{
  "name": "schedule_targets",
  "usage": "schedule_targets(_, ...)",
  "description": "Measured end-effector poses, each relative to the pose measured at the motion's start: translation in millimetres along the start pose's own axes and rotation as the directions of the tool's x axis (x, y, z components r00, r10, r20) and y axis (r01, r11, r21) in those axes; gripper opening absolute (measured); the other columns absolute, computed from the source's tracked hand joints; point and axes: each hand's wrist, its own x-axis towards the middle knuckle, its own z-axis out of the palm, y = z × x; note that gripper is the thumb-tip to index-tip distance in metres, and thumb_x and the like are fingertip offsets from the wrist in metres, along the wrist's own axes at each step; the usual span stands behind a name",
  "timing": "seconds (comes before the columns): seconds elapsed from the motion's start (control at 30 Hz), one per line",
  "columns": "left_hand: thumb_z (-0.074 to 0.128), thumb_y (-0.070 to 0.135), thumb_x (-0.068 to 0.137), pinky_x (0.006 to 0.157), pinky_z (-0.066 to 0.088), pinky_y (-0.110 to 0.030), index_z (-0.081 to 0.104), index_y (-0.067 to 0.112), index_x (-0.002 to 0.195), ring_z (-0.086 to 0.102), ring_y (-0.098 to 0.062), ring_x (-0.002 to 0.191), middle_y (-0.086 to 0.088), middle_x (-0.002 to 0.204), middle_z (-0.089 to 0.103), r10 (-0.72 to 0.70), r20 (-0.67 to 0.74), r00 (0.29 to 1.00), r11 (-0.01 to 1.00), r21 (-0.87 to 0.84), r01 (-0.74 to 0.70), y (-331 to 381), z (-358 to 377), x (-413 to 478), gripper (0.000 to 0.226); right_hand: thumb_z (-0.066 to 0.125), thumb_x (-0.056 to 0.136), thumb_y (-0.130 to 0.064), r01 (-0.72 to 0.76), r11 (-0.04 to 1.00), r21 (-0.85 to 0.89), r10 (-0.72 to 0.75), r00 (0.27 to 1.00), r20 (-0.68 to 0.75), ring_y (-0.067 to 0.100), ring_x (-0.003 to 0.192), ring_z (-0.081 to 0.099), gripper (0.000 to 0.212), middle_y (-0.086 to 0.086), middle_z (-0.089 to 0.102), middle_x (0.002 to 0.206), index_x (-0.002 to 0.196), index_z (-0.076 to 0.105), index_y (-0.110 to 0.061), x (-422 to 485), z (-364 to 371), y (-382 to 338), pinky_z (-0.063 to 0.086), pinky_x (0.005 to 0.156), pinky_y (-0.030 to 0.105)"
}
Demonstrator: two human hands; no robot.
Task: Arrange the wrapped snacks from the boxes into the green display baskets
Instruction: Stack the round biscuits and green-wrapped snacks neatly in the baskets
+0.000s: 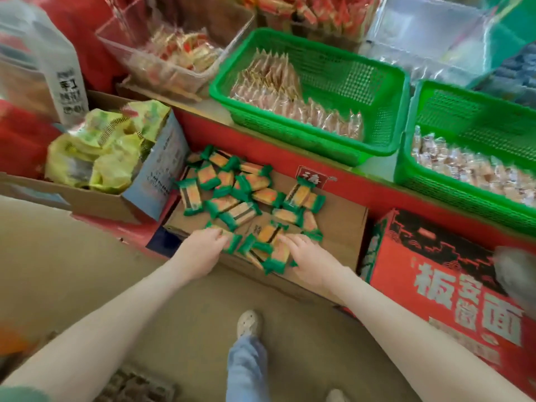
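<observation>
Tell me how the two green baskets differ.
The left basket holds flat packets stood on edge in rows; the right basket holds a loose heap of clear-wrapped pieces. The left basket shows whole; the right basket is cut by the picture's edge. Both are green mesh plastic, part filled.

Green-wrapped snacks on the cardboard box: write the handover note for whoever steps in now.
Left hand grips green-wrapped snacks at the near edge of the cardboard box; right hand lies on the pile, grip unclear.
Done: the left green basket and the right green basket each hold other wrapped snacks, room spare.
To do: no green-wrapped snack is in a basket yet; gather and move them.
</observation>
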Motion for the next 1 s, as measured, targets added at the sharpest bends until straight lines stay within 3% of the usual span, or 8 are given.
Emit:
schedule_targets(0.2, 0.090, 0.017, 0.036, 0.060, 0.056, -0.031, 0.074, 0.014, 0.097, 0.070, -0.026, 0.076, -0.009, 0.090, 0.071, 0.239, 0.018, 0.971, 0.968, 0.066, -0.240, -60, 31, 34, 0.063, 0.054, 0.089, -0.003, 0.127, 0.933, -0.336, -0.057, 0.976, 0.212, 0.024, 0.146, -0.018, 0.098, 0.007, -0.016, 0.160, 0.149, -0.021, -0.023, 83, 26, -8, -0.010, 0.116, 0.039)
schedule_targets(0.27, 0.087, 0.017, 0.049, 0.077, 0.056, -0.033, 0.070, 0.015, 0.111, 0.069, -0.026, 0.093, -0.009, 0.105, 0.070, 0.313, 0.042, 0.949, 0.946, 0.079, -0.315, -62, 38, 41, 0.064, 0.058, 0.088, -0.007, 0.175, 0.905, -0.387, -0.070, 0.960, 0.270, 0.025, 0.145, -0.021, 0.102, 0.007, -0.018, 0.159, 0.149, -0.023, -0.023, 98, 31, -4, -0.017, 0.111, 0.039)
schedule_targets(0.37, 0.066, 0.019, 0.083, 0.111, 0.030, -0.041, 0.035, 0.013, 0.147, 0.042, -0.028, 0.134, -0.013, 0.147, 0.042, 0.351, 0.095, 0.932, 0.925, 0.122, -0.361, -63, 56, 50, 0.072, 0.067, 0.084, -0.015, 0.224, 0.877, -0.424, -0.078, 0.939, 0.336, 0.025, 0.145, -0.021, 0.112, 0.006, -0.020, 0.159, 0.148, -0.024, -0.024, 111, 31, 4, -0.016, 0.112, 0.041)
schedule_targets(0.5, 0.087, 0.017, 0.056, 0.090, 0.052, -0.043, 0.064, 0.014, 0.122, 0.065, -0.029, 0.103, -0.013, 0.115, 0.066, 0.401, 0.060, 0.914, 0.909, 0.098, -0.405, -63, 69, 60, 0.070, 0.079, 0.076, -0.027, 0.243, 0.855, -0.459, -0.050, 0.918, 0.393, 0.028, 0.147, -0.014, 0.129, 0.005, -0.022, 0.158, 0.146, -0.030, -0.028, 120, 26, 13, 0.001, 0.117, 0.048)
schedule_targets(0.6, 0.089, 0.017, 0.056, 0.078, 0.055, -0.039, 0.066, 0.011, 0.117, 0.067, -0.028, 0.090, -0.011, 0.103, 0.067, 0.419, -0.018, 0.908, 0.906, 0.076, -0.416, -62, 74, 69, 0.066, 0.084, 0.069, -0.034, 0.274, 0.840, -0.468, -0.038, 0.891, 0.452, 0.029, 0.147, -0.008, 0.137, 0.005, -0.023, 0.158, 0.147, -0.028, -0.027, 127, 14, 15, 0.008, 0.119, 0.049)
schedule_targets(0.77, 0.087, 0.018, 0.049, 0.072, 0.054, -0.034, 0.067, 0.009, 0.114, 0.065, -0.023, 0.084, -0.006, 0.096, 0.065, 0.446, -0.072, 0.892, 0.894, -0.001, -0.447, -66, 67, 79, 0.068, 0.065, 0.084, -0.004, 0.270, 0.864, -0.425, -0.060, 0.894, 0.445, 0.027, 0.146, 0.005, 0.101, 0.004, -0.002, 0.161, 0.153, -0.005, -0.027, 134, 0, 26, 0.014, 0.117, 0.040)
schedule_targets(0.87, 0.086, 0.028, 0.048, 0.071, 0.053, -0.031, 0.065, 0.011, 0.113, 0.064, -0.020, 0.086, -0.003, 0.099, 0.063, 0.450, -0.085, 0.889, 0.882, -0.113, -0.458, -69, 57, 82, 0.070, 0.061, 0.086, -0.004, 0.307, 0.823, -0.478, -0.135, 0.923, 0.360, 0.025, 0.140, 0.021, 0.076, 0.006, 0.024, 0.155, 0.150, 0.023, -0.019, 138, 0, 28, 0.018, 0.113, 0.038)
schedule_targets(1.0, 0.083, 0.036, 0.054, 0.073, 0.052, -0.028, 0.063, 0.011, 0.116, 0.062, -0.019, 0.088, -0.004, 0.104, 0.061, 0.435, -0.107, 0.894, 0.872, -0.199, -0.448, -71, 44, 84, 0.069, 0.084, 0.051, 0.002, 0.234, 0.864, -0.446, -0.234, 0.971, 0.057, 0.028, 0.115, 0.057, 0.075, 0.009, 0.061, 0.118, 0.120, 0.059, -0.013, 136, 5, 32, 0.043, 0.100, 0.044)
